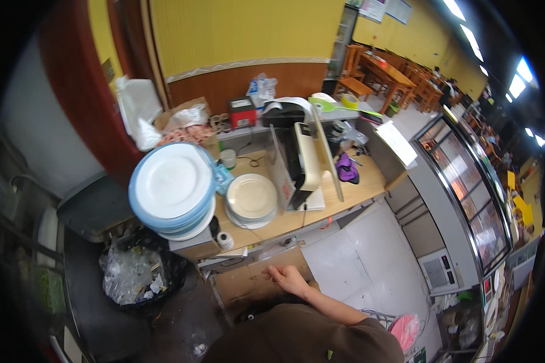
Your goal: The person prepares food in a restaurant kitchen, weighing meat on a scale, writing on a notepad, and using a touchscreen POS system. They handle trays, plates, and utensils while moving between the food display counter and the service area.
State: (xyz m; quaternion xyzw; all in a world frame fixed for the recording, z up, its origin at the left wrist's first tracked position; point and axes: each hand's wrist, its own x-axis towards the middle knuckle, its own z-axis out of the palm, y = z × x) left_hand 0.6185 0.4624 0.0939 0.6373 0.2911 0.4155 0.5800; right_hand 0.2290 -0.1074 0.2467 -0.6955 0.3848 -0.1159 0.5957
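Note:
My right hand (288,280) reaches across the front of my body, fingers loosely bent and slightly apart, with nothing seen in them. It hangs above a flattened cardboard sheet (263,279) on the floor. My left hand is out of view. Beyond my hand stands a wood-topped counter (254,233). On its left end rises a tall stack of blue-rimmed white plates (175,183). Beside it is a smaller stack of cream plates (251,196). A cream-and-black countertop machine (309,156) stands right of the plates. A spool of white thread (225,240) sits near the front edge.
A black-lined bin with plastic waste (136,272) stands at left. A purple cloth item (346,168) lies on the counter's right part. A red-and-black box (242,112) rests on the back ledge. A glass display case (465,186) stands right; wooden tables (386,68) fill the room beyond.

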